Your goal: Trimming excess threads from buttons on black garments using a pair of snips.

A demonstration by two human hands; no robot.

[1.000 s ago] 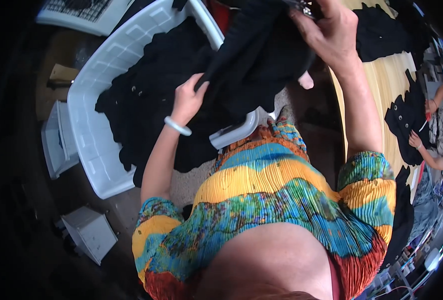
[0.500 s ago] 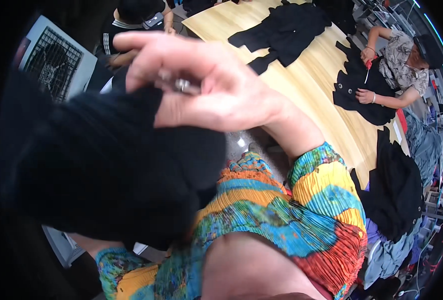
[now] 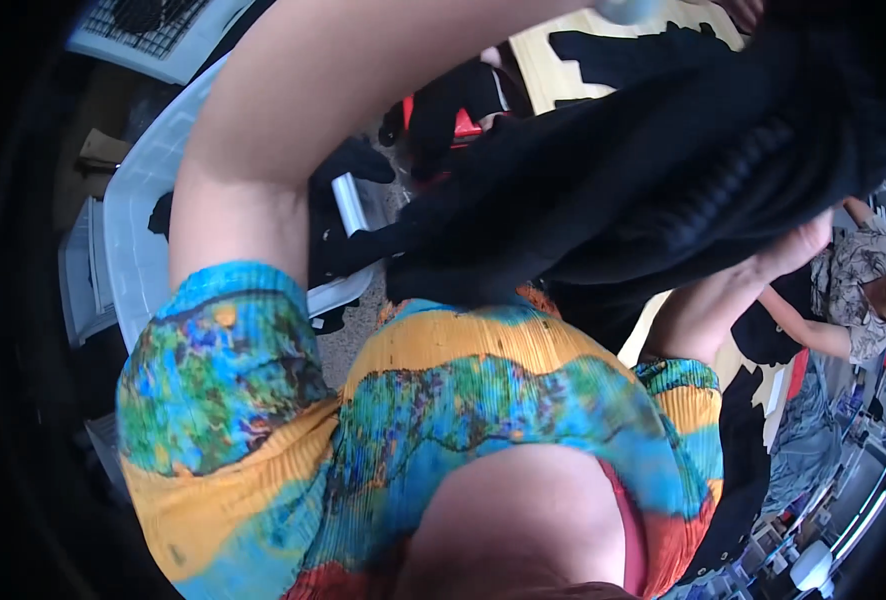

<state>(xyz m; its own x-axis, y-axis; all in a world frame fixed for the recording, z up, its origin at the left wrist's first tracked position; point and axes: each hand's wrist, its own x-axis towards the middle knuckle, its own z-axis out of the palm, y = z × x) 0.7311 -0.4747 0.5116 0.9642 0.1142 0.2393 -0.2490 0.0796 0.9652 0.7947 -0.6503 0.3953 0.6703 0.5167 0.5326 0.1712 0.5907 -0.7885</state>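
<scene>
Mostly both hands hidden behind black garment (image 3: 663, 190)

Down on the left, a white plastic crate (image 3: 133, 240) sits on a speckled grey floor (image 3: 348, 345). Up top, a pale wooden desk (image 3: 533, 65) catches bright light, with black cloth pieces (image 3: 613, 50) lying on it. Top left, a white grille (image 3: 148, 25), maybe a fan. Far right is cluttered and blurred.
</scene>
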